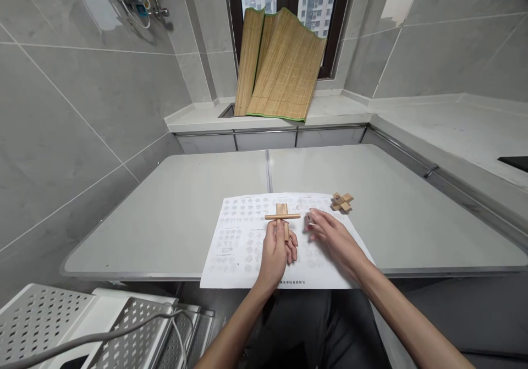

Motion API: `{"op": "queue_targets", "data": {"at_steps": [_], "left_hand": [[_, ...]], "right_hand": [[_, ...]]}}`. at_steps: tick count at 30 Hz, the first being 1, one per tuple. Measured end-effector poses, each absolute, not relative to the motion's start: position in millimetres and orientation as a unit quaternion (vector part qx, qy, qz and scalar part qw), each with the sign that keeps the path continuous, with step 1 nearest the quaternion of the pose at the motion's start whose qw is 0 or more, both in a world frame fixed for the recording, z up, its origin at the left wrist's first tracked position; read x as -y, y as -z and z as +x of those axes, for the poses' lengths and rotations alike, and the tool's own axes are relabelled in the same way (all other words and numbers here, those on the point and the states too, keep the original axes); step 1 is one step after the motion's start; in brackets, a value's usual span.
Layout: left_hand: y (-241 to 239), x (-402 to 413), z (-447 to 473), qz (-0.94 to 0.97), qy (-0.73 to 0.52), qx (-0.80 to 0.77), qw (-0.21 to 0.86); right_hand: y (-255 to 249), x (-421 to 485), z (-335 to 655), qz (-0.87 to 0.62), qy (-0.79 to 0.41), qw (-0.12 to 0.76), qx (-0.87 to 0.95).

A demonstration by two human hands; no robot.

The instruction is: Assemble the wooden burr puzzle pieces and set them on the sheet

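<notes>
Wooden cross assembly (pixel 282 215) held upright above the instruction sheet (pixel 247 242), left hand (pixel 277 251) clamped on its vertical stem. Right hand (pixel 330 237), fingers loosely spread, rests just right; spare wooden pieces (pixel 342 202) lie beyond it.

Two hands (pixel 277 251), two wooden assemblies (pixel 282 216), one sheet (pixel 239 248).

The print on the instruction sheet (pixel 243 242) is way too small to read, the left hand (pixel 277 251) covers the wooden cross (pixel 282 216)'s lower end, and both forearms get cut off at the bottom edge.
</notes>
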State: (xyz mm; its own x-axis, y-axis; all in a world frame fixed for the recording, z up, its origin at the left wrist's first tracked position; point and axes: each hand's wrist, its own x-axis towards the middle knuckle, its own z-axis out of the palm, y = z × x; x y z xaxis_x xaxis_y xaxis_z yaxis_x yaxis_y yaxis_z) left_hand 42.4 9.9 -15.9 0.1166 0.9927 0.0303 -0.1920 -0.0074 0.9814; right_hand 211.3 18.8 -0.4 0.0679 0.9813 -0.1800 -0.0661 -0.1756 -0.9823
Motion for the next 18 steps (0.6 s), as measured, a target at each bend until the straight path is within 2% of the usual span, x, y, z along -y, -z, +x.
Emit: {"op": "queue_targets", "data": {"at_steps": [2,5,18], "left_hand": [[17,-10,43,0.491,-0.519,-0.413,0.565],[17,-10,43,0.506,-0.514,-0.408,0.559],[17,-7,41,0.558,-0.482,-0.411,0.535]], "right_hand": [[-2,-13,209,-0.479,-0.614,0.517,0.355],[-7,-8,203,-0.418,-0.660,0.544,0.305],[-2,-4,194,-0.386,-0.673,0.555,0.300]]}}
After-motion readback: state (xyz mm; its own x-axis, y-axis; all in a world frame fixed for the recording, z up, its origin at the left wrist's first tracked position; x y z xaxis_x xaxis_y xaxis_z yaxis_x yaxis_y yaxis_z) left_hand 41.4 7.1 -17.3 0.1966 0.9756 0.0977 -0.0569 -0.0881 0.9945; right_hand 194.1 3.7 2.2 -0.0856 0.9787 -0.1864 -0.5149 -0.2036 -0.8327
